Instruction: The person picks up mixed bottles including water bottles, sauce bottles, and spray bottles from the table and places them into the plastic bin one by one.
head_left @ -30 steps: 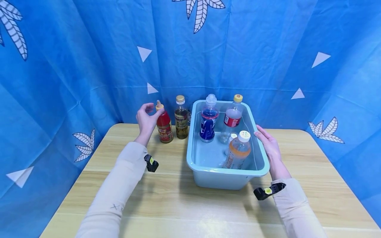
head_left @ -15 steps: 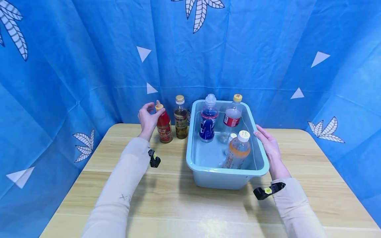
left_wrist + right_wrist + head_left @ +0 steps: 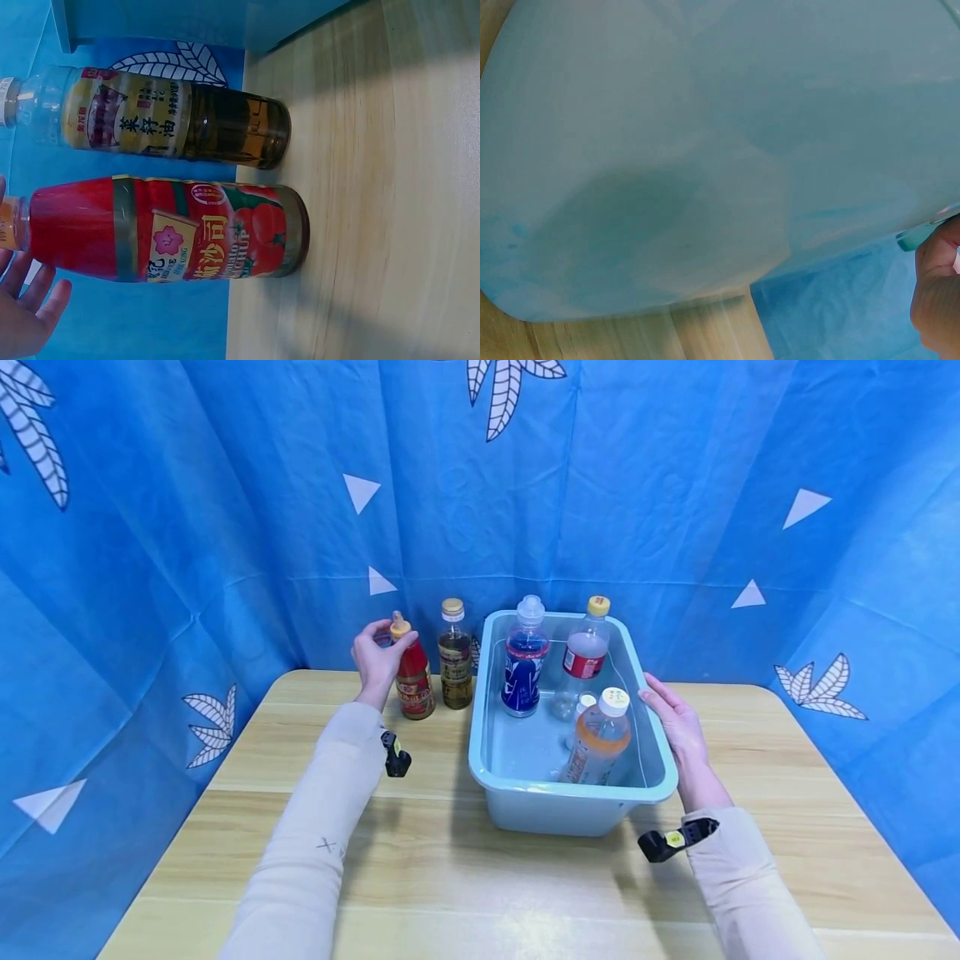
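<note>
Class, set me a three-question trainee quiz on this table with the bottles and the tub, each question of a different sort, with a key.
1. True or false: the ketchup bottle stands inside the pale blue tub.
2. Multiple choice: the right hand rests on A) the tub's side, B) a bottle cap, C) the curtain.
3. Fill in: the left hand is at the ketchup bottle's ____.

Key: 1 false, it stands on the wooden table beside the dark oil bottle; 2 A; 3 neck, though contact is unclear.
</note>
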Tool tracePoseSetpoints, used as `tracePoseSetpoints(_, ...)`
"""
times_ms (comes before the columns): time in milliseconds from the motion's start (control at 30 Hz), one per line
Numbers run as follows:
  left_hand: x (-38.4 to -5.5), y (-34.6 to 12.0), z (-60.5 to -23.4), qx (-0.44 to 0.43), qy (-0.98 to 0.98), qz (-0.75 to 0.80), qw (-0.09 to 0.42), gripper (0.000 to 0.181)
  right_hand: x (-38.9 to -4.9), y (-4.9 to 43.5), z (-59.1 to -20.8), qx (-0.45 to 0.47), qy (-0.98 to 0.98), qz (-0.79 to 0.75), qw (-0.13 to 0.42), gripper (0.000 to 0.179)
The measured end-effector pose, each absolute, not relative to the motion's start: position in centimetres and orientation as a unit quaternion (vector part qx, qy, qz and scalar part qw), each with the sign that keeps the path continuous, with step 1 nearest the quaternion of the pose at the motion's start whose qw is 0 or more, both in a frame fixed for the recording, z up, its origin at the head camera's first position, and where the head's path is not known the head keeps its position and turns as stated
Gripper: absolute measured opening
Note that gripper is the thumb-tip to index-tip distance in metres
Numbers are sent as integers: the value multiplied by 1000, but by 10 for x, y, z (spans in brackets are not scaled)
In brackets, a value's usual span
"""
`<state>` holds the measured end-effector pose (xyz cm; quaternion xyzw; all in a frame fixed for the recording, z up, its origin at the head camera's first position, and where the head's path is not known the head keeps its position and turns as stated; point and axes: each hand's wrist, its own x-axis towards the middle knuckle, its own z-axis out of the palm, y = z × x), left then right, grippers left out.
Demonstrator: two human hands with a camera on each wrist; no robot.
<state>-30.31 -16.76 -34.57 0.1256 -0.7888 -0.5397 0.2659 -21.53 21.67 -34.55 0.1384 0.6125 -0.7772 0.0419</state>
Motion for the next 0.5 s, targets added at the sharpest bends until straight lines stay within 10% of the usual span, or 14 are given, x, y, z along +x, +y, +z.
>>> tracePoseSetpoints(500, -305, -168, -348, 133, -788, -544, 257, 47, -224, 223, -357, 130, 617, -775, 43, 58)
